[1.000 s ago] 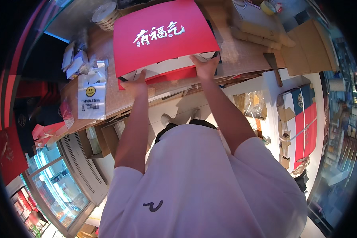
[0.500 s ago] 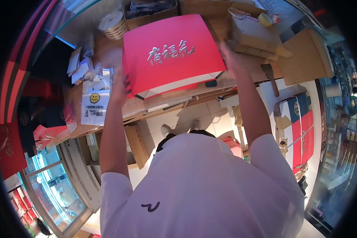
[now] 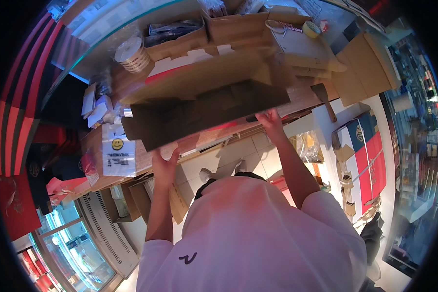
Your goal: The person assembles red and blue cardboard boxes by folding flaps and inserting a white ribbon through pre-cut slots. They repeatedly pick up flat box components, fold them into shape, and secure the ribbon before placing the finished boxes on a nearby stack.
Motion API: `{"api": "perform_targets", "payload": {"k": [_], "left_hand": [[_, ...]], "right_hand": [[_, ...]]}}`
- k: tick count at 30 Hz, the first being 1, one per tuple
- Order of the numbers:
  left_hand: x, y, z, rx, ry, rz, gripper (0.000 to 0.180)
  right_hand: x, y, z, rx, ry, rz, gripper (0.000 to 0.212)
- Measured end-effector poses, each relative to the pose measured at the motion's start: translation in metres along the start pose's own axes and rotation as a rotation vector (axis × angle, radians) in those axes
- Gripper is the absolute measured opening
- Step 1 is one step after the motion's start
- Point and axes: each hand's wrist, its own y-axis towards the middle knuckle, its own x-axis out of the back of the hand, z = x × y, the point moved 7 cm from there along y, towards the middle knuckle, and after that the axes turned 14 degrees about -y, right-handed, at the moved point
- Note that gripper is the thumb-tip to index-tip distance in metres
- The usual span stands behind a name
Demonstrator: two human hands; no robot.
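Observation:
An open brown cardboard box (image 3: 204, 104) is tilted over the counter with its dark hollow inside facing me. My left hand (image 3: 164, 163) grips its lower left edge, the thumb apart and the other fingers partly hidden. Farther right, my right hand (image 3: 270, 121) has its fingers closed on the lower right edge. Just behind the box a red box part with white tabs (image 3: 180, 62) shows; how the two are joined is hidden. A bit of red also peeks out under the near edge.
Left on the wooden counter (image 3: 95, 141) lie a smiley-face plastic bag (image 3: 118, 158) and a ribbon spool (image 3: 131, 54). At the back stands a carton of dark packets (image 3: 175, 35). To the right are a brush-like tool (image 3: 324, 101), flattened cardboard (image 3: 365, 70) and tied red-and-blue boxes (image 3: 367, 155).
The closed red box top is out of sight; an open brown cardboard inside now faces me. Both hands have come nearer and lower, from the sides to the near edge.

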Motion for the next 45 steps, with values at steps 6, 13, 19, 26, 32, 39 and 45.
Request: {"api": "perform_targets", "payload": {"k": [6, 13, 19, 26, 32, 39, 45], "left_hand": [[-0.011, 0.005, -0.207, -0.87, 0.582, -0.206, 0.075], [-0.041, 0.008, -0.197, -0.662, 0.753, 0.323, 0.008], [-0.041, -0.043, -0.183, -0.646, 0.658, 0.375, 0.013], [-0.048, -0.053, -0.181, -0.669, 0.616, 0.437, 0.012], [-0.057, -0.019, -0.189, -0.682, 0.709, 0.347, 0.008], [-0.08, 0.06, -0.209, -0.567, 0.776, 0.3, 0.017], [-0.103, 0.08, -0.207, -0.518, 0.951, 0.371, 0.041]], "right_hand": [[0.01, 0.006, 0.015, -0.046, -0.138, 0.101, 0.042], [0.005, -0.049, 0.271, 0.755, -0.57, -0.127, 0.031], [-0.175, -0.045, 0.244, 0.261, -1.403, 1.1, 0.013], [-0.223, 0.057, -0.02, 0.313, -1.973, 1.452, 0.022], [-0.231, 0.041, 0.116, 0.611, -1.563, 1.168, 0.022], [0.04, -0.113, 0.367, 0.681, -0.513, -0.3, 0.009], [0.308, -0.315, 0.172, 0.141, -0.977, -1.403, 0.03]]}}
